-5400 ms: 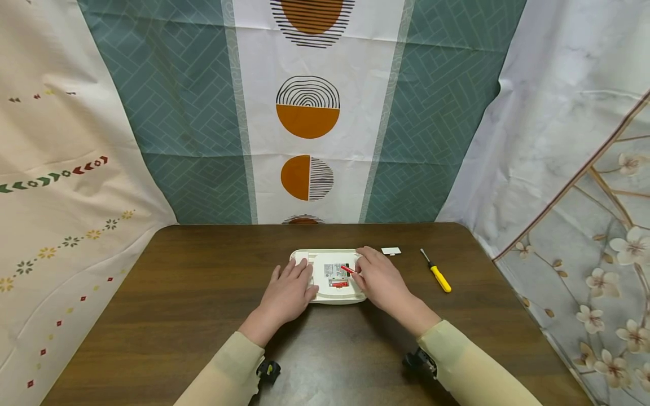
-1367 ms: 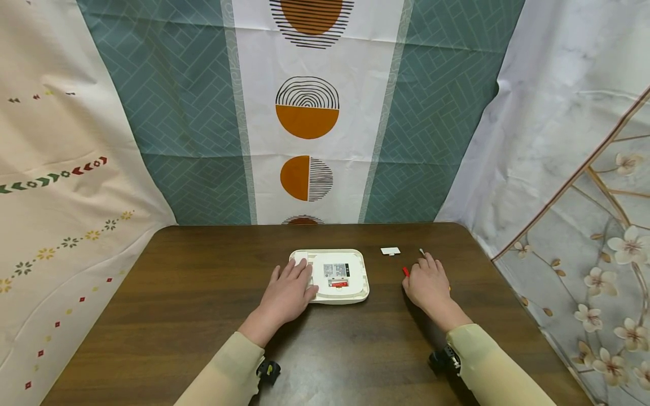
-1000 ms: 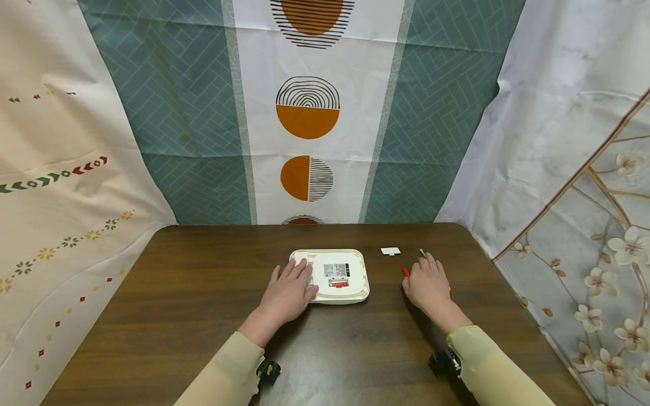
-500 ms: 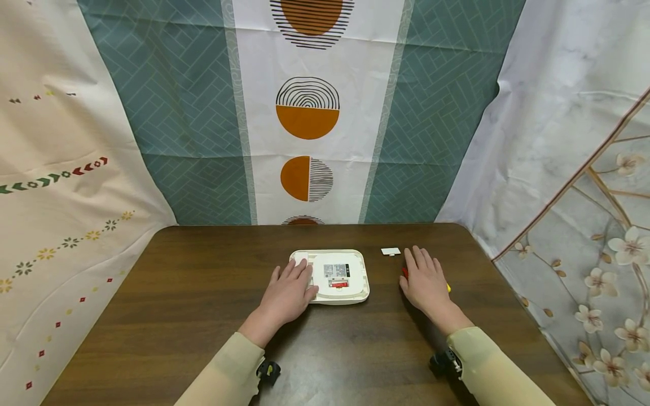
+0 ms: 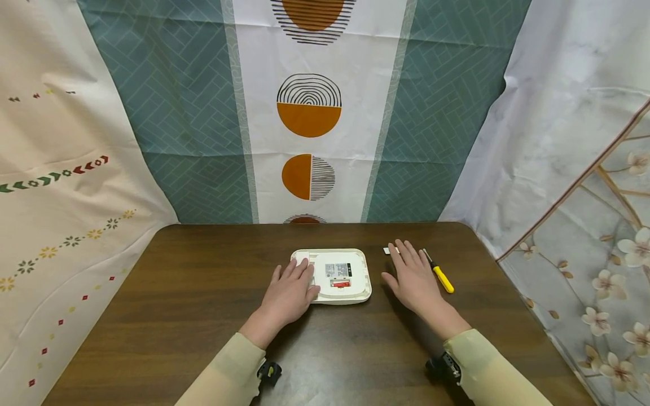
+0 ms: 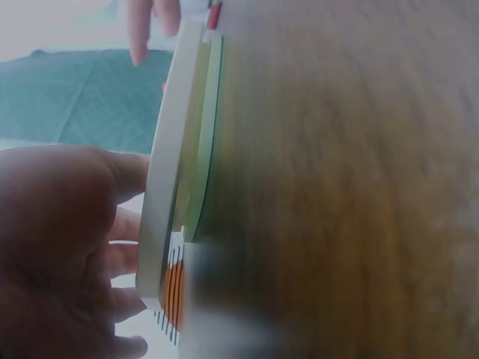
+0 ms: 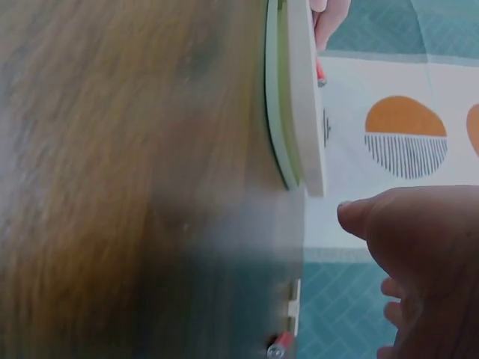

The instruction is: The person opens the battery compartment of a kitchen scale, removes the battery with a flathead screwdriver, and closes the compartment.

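Observation:
A white rounded device (image 5: pixel 360 282) lies on the table, its label and battery bay facing up. One red battery (image 5: pixel 341 284) sits in the bay. My left hand (image 5: pixel 288 293) rests on the device's left edge with straight fingers. Spread above the table to the right, my right hand (image 5: pixel 413 282) holds nothing. Its fingers partly cover a small white battery cover (image 5: pixel 387 251). In the right wrist view, another red battery (image 7: pixel 280 345) lies by the white cover (image 7: pixel 294 305); the head view hides this battery behind my right hand.
A yellow-handled screwdriver (image 5: pixel 443 279) lies just right of my right hand. The brown wooden table (image 5: pixel 203 316) ends at a back edge against hanging patterned cloth (image 5: pixel 193 186). A floral cloth (image 5: pixel 584 282) hangs along the right side.
My right hand carried a red battery from the device to the table at right and let it go. Its fingers then straightened and moved left towards the cover, uncovering the screwdriver. My left hand stayed.

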Demonstrator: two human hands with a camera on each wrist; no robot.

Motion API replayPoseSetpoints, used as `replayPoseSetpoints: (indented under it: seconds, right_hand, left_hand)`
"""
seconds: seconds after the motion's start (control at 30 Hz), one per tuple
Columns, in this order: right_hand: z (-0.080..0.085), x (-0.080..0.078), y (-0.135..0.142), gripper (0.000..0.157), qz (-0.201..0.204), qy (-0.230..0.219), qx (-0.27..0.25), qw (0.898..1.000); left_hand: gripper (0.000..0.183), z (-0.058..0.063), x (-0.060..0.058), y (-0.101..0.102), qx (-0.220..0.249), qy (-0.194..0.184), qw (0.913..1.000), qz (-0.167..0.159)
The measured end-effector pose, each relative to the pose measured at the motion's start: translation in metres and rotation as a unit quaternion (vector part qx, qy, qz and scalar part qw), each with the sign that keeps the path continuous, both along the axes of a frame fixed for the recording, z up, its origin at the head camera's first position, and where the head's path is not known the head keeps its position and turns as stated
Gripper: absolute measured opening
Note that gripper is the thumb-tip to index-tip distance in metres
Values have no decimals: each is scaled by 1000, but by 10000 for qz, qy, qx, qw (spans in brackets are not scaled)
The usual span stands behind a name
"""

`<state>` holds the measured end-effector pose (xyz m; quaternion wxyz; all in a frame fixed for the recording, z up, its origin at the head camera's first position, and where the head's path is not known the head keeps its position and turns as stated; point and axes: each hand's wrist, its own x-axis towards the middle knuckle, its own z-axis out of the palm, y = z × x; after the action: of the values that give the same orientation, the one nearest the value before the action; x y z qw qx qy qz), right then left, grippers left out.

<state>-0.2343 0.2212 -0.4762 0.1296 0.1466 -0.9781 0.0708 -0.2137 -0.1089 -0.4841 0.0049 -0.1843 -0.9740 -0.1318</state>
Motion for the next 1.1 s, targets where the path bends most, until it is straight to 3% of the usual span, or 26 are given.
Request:
replayPoseSetpoints:
  seconds: [0.67, 1.1]
  right_hand:
    - [10, 1, -36, 71, 918, 10, -193, 9956]
    - [11, 4, -55, 47, 1723, -12, -322, 9845]
  left_hand:
    - [60, -1, 3, 4, -48, 307, 9995, 53]
    - [60, 0, 4, 4, -58, 282, 9996, 75]
